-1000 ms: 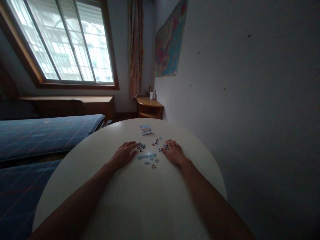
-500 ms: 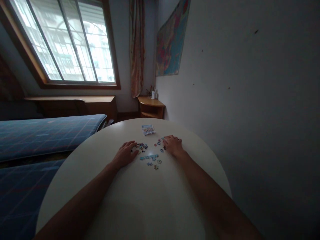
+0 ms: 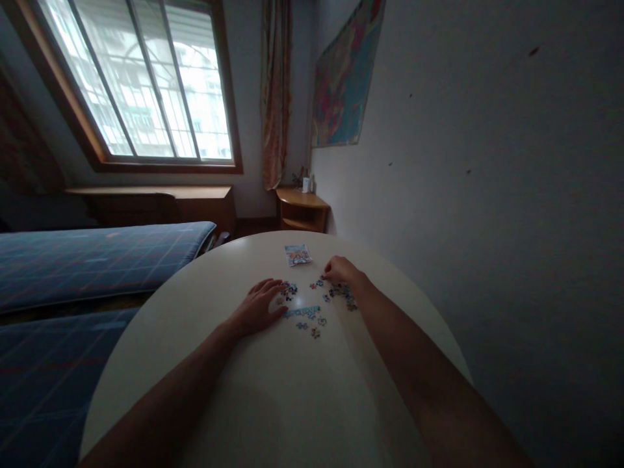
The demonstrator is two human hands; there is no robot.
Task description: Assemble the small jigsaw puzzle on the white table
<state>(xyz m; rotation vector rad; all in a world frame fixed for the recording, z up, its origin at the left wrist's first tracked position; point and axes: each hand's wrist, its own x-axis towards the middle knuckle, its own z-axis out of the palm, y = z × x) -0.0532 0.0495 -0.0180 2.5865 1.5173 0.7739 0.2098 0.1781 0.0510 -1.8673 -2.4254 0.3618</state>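
Observation:
Small jigsaw pieces lie scattered on a round white table point(image 3: 273, 390). My left hand point(image 3: 258, 307) rests flat on the table, fingers stretched toward a small cluster of pieces point(image 3: 288, 290). A joined strip of bluish pieces point(image 3: 302, 312) lies just right of that hand, with loose pieces point(image 3: 312, 327) below it. My right hand point(image 3: 340, 269) is farther out, fingers curled down onto loose pieces point(image 3: 319, 283) near the far side; what it pinches is too small to make out. More pieces point(image 3: 345, 298) lie beside my right wrist. A small picture card point(image 3: 298, 255) lies beyond the pieces.
A grey wall runs close along the table's right side, with a map poster point(image 3: 345, 91) on it. A blue plaid bed point(image 3: 97, 260) lies left of the table. A wooden corner stand point(image 3: 302, 208) and a long wooden bench under the window point(image 3: 146, 84) are behind.
My right hand has moved away from me, from the pieces at the right toward the far loose ones, and curled its fingers. The left hand has stayed flat by its cluster.

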